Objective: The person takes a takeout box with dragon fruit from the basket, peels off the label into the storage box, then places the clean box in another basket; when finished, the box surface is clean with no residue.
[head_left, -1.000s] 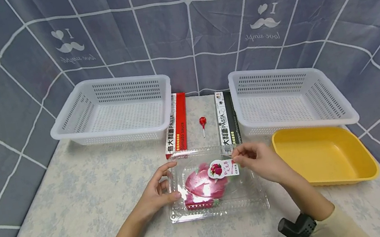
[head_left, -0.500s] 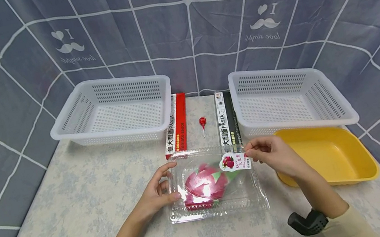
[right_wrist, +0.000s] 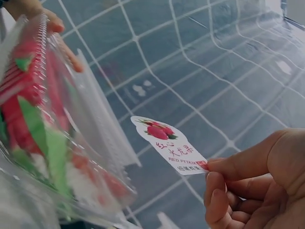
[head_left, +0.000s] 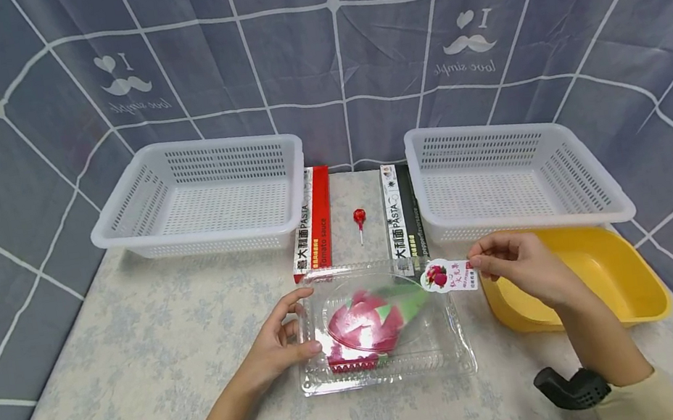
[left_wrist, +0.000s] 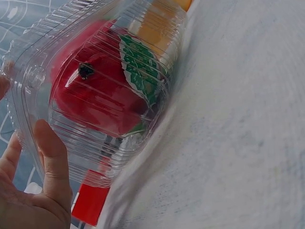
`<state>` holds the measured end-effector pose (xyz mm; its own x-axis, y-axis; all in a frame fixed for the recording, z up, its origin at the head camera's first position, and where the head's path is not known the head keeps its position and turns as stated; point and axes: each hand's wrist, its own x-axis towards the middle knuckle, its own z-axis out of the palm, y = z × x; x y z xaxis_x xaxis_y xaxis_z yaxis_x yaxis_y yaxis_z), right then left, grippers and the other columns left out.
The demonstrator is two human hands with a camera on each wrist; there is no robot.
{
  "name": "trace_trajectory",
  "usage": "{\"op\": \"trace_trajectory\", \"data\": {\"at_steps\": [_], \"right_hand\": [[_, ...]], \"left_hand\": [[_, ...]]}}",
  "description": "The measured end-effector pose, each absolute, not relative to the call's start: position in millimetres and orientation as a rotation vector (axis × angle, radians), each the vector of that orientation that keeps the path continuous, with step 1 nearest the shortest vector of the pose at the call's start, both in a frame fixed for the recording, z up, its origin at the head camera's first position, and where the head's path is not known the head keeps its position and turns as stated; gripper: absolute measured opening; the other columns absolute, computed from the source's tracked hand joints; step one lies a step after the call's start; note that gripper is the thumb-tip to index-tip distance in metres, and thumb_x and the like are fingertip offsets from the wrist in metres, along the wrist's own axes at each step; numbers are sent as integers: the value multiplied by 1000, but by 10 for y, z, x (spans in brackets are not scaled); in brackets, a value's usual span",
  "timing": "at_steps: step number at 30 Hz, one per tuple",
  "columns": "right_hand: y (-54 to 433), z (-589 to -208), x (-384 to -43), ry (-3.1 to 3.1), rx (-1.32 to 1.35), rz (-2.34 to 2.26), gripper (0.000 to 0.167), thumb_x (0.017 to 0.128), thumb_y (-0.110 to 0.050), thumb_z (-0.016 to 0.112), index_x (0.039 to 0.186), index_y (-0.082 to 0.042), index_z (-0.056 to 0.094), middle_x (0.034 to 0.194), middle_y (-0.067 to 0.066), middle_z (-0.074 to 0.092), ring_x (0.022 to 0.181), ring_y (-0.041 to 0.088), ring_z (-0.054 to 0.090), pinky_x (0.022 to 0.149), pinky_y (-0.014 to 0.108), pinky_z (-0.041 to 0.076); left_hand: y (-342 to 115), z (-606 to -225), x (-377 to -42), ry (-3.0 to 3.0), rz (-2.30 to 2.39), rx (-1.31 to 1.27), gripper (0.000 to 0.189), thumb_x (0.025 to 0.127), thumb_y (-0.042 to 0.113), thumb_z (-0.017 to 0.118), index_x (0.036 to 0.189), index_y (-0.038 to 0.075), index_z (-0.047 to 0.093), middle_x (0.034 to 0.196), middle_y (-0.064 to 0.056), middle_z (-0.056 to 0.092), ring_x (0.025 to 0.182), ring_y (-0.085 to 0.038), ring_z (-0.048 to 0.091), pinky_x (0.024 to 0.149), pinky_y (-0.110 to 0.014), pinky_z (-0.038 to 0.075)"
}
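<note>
A clear plastic clamshell box (head_left: 381, 328) with a red and green dragon fruit (head_left: 370, 318) inside lies on the table before me. My left hand (head_left: 281, 340) grips the box's left side, thumb on its wall (left_wrist: 47, 157). My right hand (head_left: 517, 266) pinches a white fruit label sticker (head_left: 447, 275) by its right end, and the sticker hangs in the air just past the box's right rim, over the near edge of the yellow tray (head_left: 579, 282). In the right wrist view the sticker (right_wrist: 169, 145) sticks out free from my fingertips (right_wrist: 214, 167).
Two white perforated baskets (head_left: 202, 198) (head_left: 506, 176) stand at the back. Between them lie a red pasta box (head_left: 312, 225), a black pasta box (head_left: 402, 218) and a red lollipop (head_left: 359, 217). The table wears a pale floral cloth (head_left: 135, 359), with a blue curtain behind.
My right hand has peeled the sticker off the box lid and carried it to the right, toward the yellow tray. The left hand and box stayed put.
</note>
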<state>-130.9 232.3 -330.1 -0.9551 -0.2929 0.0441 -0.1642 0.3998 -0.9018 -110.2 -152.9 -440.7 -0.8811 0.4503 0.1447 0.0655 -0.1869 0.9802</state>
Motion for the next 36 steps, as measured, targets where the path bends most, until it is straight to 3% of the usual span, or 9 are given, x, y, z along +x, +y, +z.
{"op": "trace_trajectory", "data": {"at_steps": [12,24,36], "right_hand": [[2677,-3287,-1269,2531,-411,-1722,5,95,1,59,95,3,64,78,4,61,69,17,54,62,22,47],[3030,-3369,-1212,2471,-391,-1890,18,94,9,55,95,-4,68,78,1,64,69,12,56,60,20,47],[3313,-3424,-1184,2568,-231,-1834,11,95,1,59,94,-5,69,78,-1,65,72,10,56,61,21,45]], "left_hand": [[-1531,-4408,-1106,1788,2156,584,76,81,6,77,144,5,34,111,-16,30,83,-12,55,61,-24,53],[-1533,-4399,-1102,1865,2127,566,76,81,10,78,143,6,36,111,-16,30,78,-12,48,59,-20,47],[-1529,-4404,-1103,1840,2140,585,74,81,9,77,143,7,36,111,-15,30,77,-10,49,59,-20,48]]}}
